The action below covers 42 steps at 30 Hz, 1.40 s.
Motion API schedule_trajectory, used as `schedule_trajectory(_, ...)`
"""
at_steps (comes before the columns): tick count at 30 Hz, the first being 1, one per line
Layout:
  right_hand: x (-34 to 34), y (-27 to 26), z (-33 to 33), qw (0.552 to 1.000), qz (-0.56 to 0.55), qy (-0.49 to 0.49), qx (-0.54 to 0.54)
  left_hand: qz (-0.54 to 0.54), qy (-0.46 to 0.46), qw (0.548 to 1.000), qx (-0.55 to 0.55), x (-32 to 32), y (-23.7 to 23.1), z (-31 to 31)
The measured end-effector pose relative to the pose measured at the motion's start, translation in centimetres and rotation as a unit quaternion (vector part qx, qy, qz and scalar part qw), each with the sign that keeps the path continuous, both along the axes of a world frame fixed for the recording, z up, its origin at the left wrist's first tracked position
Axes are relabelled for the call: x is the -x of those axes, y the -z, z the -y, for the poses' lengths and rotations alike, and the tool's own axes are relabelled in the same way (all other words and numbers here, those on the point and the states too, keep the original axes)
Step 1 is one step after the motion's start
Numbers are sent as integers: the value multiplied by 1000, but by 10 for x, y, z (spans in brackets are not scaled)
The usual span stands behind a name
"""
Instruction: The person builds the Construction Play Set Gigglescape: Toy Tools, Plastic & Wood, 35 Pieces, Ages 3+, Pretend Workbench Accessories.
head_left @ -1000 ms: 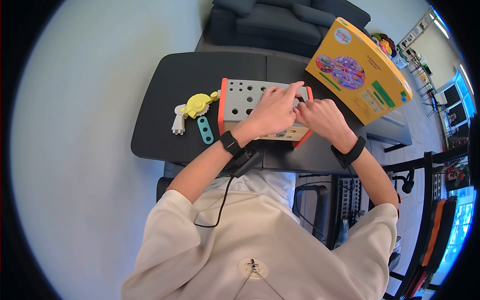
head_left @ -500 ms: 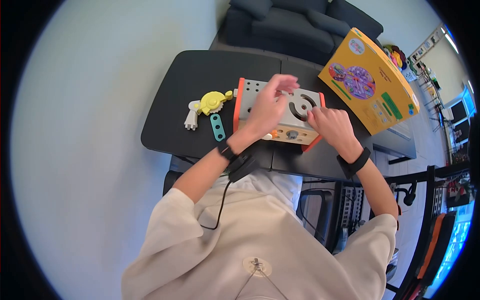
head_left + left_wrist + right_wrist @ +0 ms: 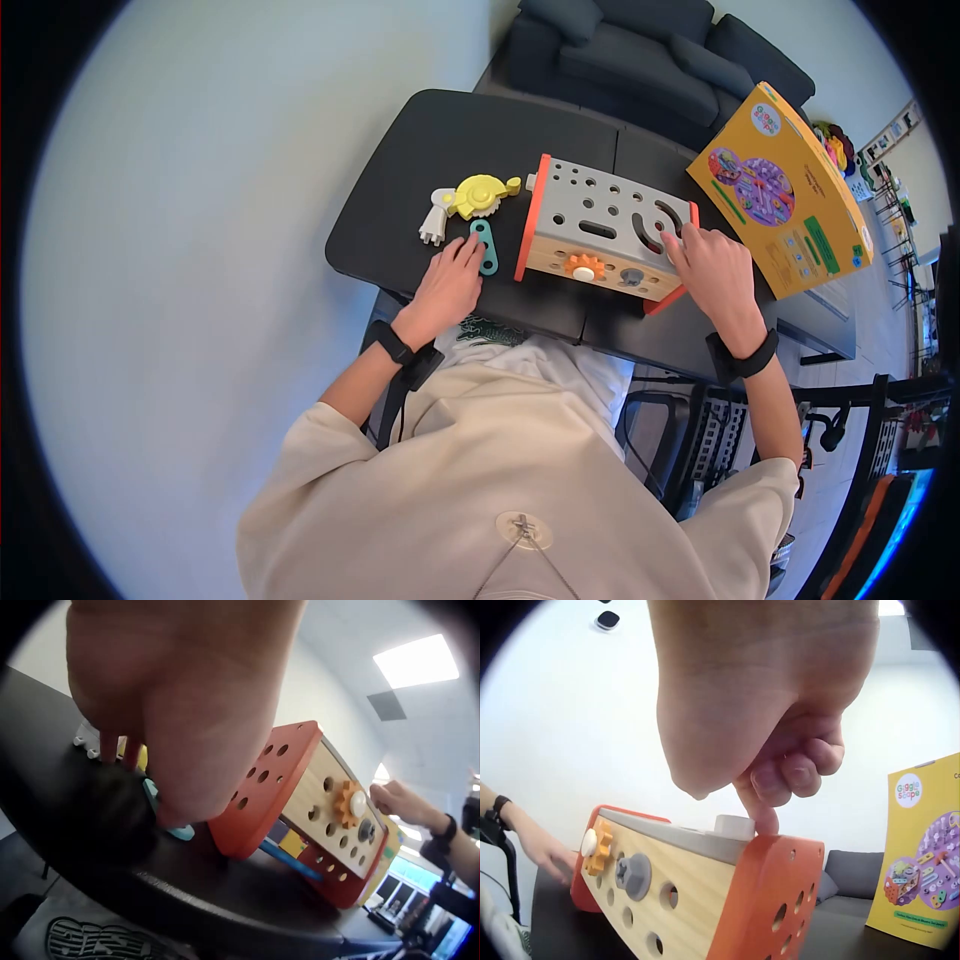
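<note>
A toy workbench box (image 3: 600,215) with a grey holed top, wooden front and orange ends stands on the black table. My left hand (image 3: 447,288) reaches over a teal holed strip (image 3: 487,262), its fingers at the strip's upper left edge. My right hand (image 3: 715,275) is over the box's right end near the curved slots. In the right wrist view one finger reaches down beside a white piece (image 3: 735,827) on the top, the others curled. I cannot tell whether it grips that piece. An orange gear (image 3: 584,268) and a grey bolt (image 3: 632,277) sit on the front.
A yellow disc-shaped toy piece (image 3: 480,196) and a white claw-like piece (image 3: 436,217) lie left of the box. Behind its right end stands a large yellow carton (image 3: 775,190). A dark sofa (image 3: 640,65) is beyond the table (image 3: 410,150).
My left hand has left the box top and moved left and down to the teal strip. The right hand stays at the box's right end. The head view has shifted, moving the scene rightward.
</note>
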State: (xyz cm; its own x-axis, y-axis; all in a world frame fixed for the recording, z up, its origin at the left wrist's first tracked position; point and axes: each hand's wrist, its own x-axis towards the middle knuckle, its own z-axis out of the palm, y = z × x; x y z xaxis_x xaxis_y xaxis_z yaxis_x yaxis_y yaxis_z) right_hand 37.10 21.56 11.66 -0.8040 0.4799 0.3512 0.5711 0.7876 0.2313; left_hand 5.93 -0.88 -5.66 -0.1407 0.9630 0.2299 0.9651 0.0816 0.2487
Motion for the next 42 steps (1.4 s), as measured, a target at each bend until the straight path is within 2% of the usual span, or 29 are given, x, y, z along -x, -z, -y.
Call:
schedule_trajectory(1, 0, -2, 3, 1000, -6, 0, 3, -44, 2, 999, 0, -4, -3, 3)
schedule_trajectory(5, -1, -6, 13, 1000, -10, -2, 13, -68, 13, 997, 23, -24, -17, 23)
schedule_trajectory(8, -2, -1, 19, 998, -36, -47, 20, -44, 57, 997, 37, -35, -25, 33)
schedule_trajectory(10, 1, 3, 25, 995, -46, -83, 29, -42, 67, 997, 5, -36, -21, 35)
schedule_trajectory(12, 5, 3, 31, 994, -52, -92, 31, -117, 115, 986, -12, -29, -10, 33)
schedule_trajectory(14, 8, 2, 35, 993, -58, -100, 32, -94, 124, 987, -50, -34, -22, 30)
schedule_trajectory(16, 12, 3, 37, 988, -73, -133, 35, -27, 146, 980, -130, -39, -38, 29)
schedule_trajectory(17, 15, 1, 40, 988, -73, -132, 35, -27, 146, 980, -130, -41, -50, 27)
schedule_trajectory(20, 25, -5, 52, 980, -76, -153, 98, -27, 133, 948, -289, -41, -91, 9)
schedule_trajectory(22, 36, -5, 59, 964, -120, -196, 132, -59, 110, 936, -329, -42, -110, -7)
schedule_trajectory(26, 56, -1, 59, 962, -127, -189, 149, -92, 93, 923, -361, -40, -114, -47)
schedule_trajectory(31, 70, 20, 30, 957, -115, -171, 206, -97, 85, 938, -323, -46, -105, -69)
schedule_trajectory(37, 73, 24, 26, 955, -113, -161, 224, 13, 94, 949, -301, -46, -102, -60)
schedule_trajectory(40, 72, 28, 24, 959, -104, -165, 208, 55, 6, 942, -331, -26, -107, -53)
schedule_trajectory(42, 72, 27, 26, 960, -101, -165, 205, 81, -74, 958, -265, -5, -103, -46)
